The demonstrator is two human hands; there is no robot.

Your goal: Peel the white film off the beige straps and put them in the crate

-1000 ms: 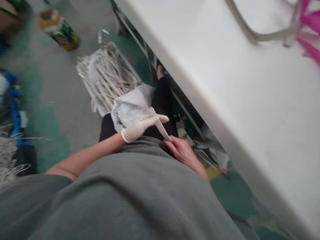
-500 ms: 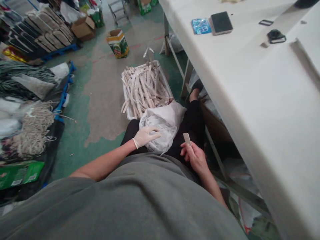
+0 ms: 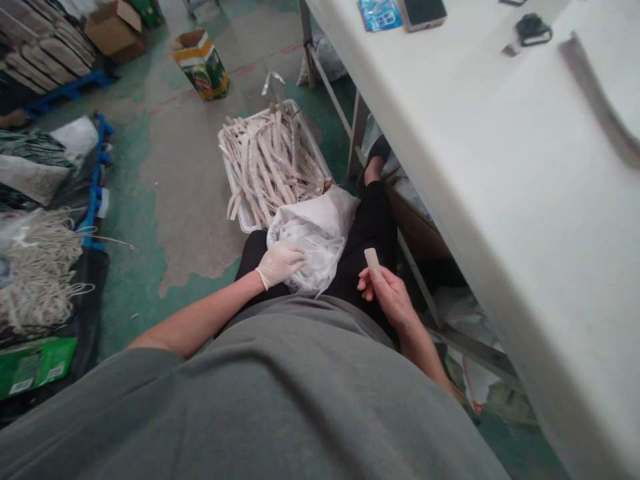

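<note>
Since a second ago, your gloved left hand has moved from the pale strip to the white bag in your lap; the strip is now in your bare right hand alone. Your right thumb and fingers are closed on it, its free end pointing up and its lower end hidden in your grip. Your left fingers are half curled at the bag's mouth, their tips hard to make out against the plastic; whether they hold anything, you cannot tell.

The bag's contents are unclear. Just beyond it, a white basket on the floor is heaped with long beige strips, some hanging over its side.

To your right, the white table hides part of the floor and bags beneath. On it, a phone and blue packet are cut off at the top. Leftward lies tangled cord; farther ahead stands an open green-and-yellow carton.
</note>
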